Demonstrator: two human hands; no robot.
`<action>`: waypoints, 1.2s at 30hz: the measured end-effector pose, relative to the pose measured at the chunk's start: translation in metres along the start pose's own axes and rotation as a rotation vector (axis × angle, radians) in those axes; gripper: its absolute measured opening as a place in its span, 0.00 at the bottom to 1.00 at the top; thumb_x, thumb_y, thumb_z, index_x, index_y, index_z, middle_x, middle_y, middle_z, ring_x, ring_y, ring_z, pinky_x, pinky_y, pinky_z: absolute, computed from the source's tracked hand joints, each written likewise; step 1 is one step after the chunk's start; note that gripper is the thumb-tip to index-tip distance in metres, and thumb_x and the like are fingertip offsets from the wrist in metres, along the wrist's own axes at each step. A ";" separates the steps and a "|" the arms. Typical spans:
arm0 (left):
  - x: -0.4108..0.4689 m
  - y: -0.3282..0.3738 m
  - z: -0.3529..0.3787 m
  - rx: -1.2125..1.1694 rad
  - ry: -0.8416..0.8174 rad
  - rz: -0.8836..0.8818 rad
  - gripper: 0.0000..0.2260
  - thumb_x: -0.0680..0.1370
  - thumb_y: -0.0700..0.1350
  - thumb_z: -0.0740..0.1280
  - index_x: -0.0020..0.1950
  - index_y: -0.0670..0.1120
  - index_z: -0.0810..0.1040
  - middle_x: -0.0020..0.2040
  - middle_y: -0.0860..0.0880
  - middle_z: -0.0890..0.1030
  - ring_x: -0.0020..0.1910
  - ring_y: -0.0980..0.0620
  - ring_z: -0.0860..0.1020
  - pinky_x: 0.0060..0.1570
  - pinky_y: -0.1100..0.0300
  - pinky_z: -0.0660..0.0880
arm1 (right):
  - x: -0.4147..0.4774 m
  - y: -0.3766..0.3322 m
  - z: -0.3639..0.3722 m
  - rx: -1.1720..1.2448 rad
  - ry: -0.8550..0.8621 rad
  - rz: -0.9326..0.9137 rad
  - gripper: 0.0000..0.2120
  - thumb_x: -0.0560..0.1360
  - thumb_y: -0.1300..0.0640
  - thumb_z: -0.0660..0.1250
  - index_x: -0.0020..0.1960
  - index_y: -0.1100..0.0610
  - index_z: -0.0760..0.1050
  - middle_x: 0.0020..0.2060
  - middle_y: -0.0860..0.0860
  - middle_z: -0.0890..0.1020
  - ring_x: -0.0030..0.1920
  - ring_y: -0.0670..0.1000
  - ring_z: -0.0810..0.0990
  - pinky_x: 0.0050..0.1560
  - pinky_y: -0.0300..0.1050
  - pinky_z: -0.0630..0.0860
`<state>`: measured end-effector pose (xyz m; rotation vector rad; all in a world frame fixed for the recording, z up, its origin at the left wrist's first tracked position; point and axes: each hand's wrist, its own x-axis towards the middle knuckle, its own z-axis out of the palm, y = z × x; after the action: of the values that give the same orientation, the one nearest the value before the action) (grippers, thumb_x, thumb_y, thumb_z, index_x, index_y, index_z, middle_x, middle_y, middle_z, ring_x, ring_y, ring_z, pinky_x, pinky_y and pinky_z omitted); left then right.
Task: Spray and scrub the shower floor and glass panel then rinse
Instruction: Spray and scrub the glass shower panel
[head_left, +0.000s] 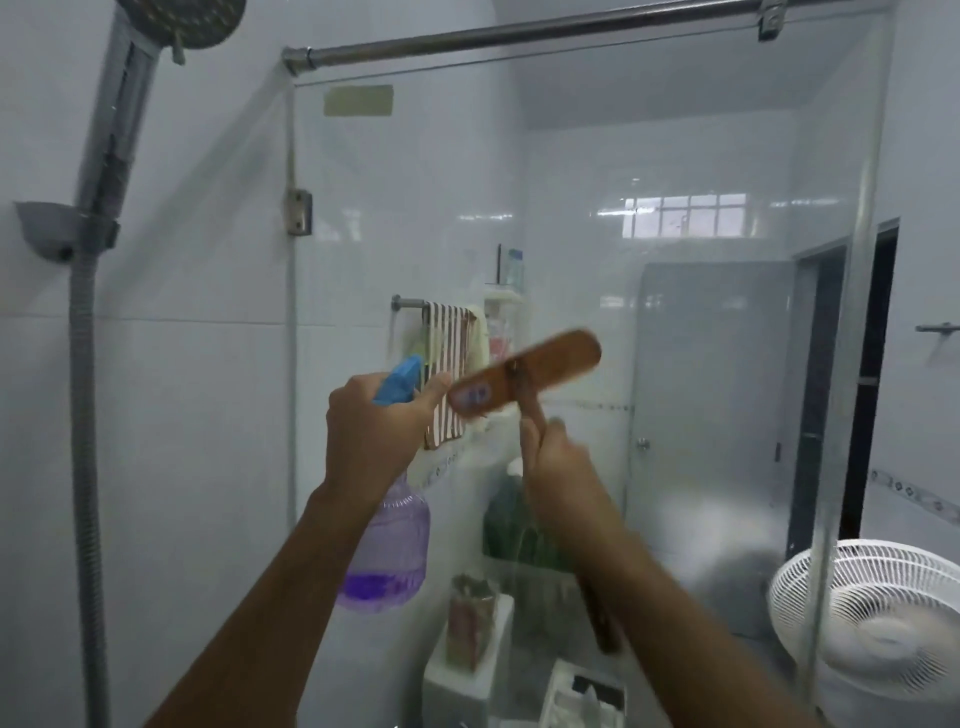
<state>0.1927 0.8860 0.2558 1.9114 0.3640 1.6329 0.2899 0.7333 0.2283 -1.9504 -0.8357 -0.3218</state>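
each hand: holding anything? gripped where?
Both hold something. The left hand grips the spray bottle at its neck, and the right hand grips the brush by its handle, just below the head.

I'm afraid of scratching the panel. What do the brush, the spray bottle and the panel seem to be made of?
The brush: smooth brown back with a sticker; hard plastic or varnished wood, blur leaves it open.
The spray bottle: see-through purple-tinted plastic, liquid visible inside; opaque blue plastic trigger.
The panel: clear glossy glass; a towel shows through, with bright reflections.
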 end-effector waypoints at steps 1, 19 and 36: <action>0.001 -0.002 -0.001 0.005 -0.001 0.012 0.23 0.73 0.59 0.74 0.28 0.48 0.68 0.23 0.54 0.66 0.20 0.56 0.64 0.22 0.68 0.63 | 0.020 -0.017 -0.013 0.005 0.042 -0.025 0.18 0.85 0.42 0.47 0.55 0.53 0.70 0.42 0.50 0.79 0.38 0.45 0.79 0.34 0.40 0.74; 0.022 -0.051 -0.043 -0.087 -0.119 -0.066 0.25 0.68 0.65 0.72 0.38 0.41 0.78 0.34 0.40 0.80 0.34 0.40 0.81 0.38 0.50 0.80 | 0.081 -0.085 0.013 -0.086 0.140 -0.050 0.20 0.85 0.41 0.47 0.59 0.56 0.67 0.42 0.50 0.76 0.37 0.50 0.79 0.37 0.51 0.83; 0.019 -0.079 -0.058 -0.065 0.049 -0.027 0.24 0.72 0.61 0.73 0.34 0.40 0.77 0.29 0.40 0.78 0.29 0.40 0.78 0.32 0.52 0.78 | -0.026 0.016 0.149 0.087 -0.061 0.027 0.15 0.84 0.43 0.52 0.52 0.50 0.72 0.38 0.49 0.80 0.34 0.46 0.80 0.34 0.43 0.82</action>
<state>0.1541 0.9739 0.2282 1.8143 0.3506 1.6561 0.2637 0.8445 0.1278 -1.8968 -0.8488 -0.2075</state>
